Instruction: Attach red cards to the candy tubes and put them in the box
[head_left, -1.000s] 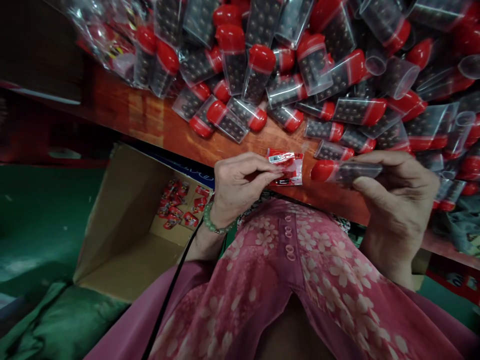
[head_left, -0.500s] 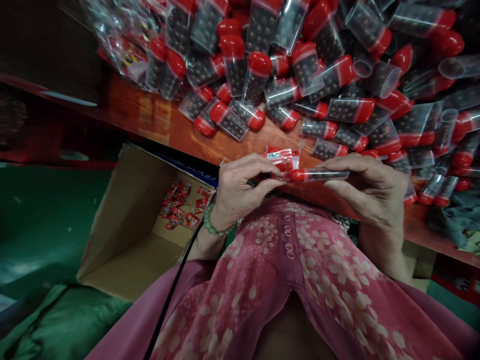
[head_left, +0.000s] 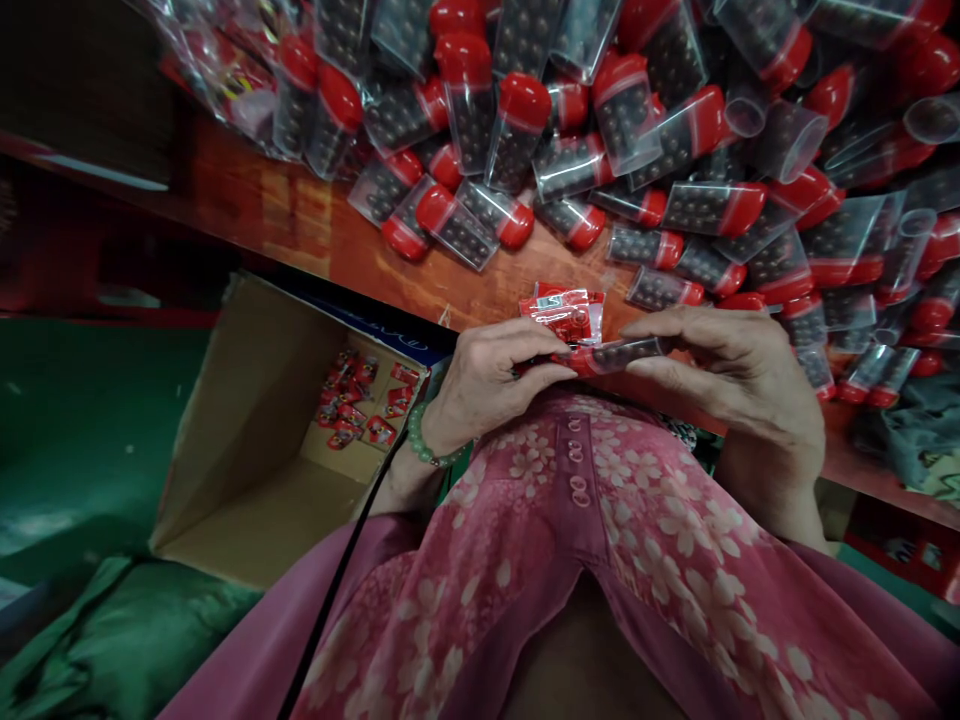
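Observation:
Over the table's front edge, my right hand (head_left: 739, 385) pinches the clear end of a small plastic tube (head_left: 626, 353) filled with dark balls. The tube lies on its side, its red end pointing left. My left hand (head_left: 499, 380) is closed at that red end; its fingers partly cover what they grip. Just behind the fingers, on the table, lie shiny red-printed packets (head_left: 566, 312). A heap of similar red-capped tubes (head_left: 517, 130) spreads across the table beyond both hands.
An open cardboard box (head_left: 217, 440) stands below the table at left, several small red packets (head_left: 349, 400) inside it. Clear plastic bags (head_left: 232, 75) lie at the table's far left. Grey cloth (head_left: 911, 435) sits at the right edge, green fabric (head_left: 127, 640) at lower left.
The tube has shifted left and turned, showing more of its broad side. My right hand has come a little closer to my left. The view has moved slightly.

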